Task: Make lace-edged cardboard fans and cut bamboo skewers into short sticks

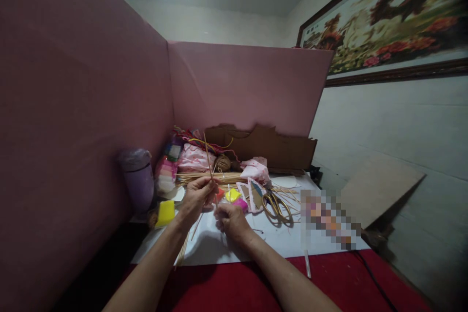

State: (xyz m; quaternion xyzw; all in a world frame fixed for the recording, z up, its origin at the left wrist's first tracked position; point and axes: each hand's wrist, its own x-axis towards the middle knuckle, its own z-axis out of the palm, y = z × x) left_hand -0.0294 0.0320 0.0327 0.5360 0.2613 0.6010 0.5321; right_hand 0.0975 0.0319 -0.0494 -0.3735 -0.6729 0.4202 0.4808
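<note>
A thin wooden stick stands nearly upright, leaning slightly left at its top. My left hand pinches it around the middle. Lower down, the fingers of my right hand are closed around its bottom end. Beyond the hands lie small orange, yellow and magenta pieces; the yellow piece is the clearest. Two pink-edged triangular pieces rest right of them, beside gold-handled scissors. A bundle of similar sticks lies behind, and several more are under my left wrist.
On the left stand a purple lidded cup and a yellow block. A twine ball, pink cloth and cardboard are at the back. A pixelated object with a black cord and a clear rod lie right.
</note>
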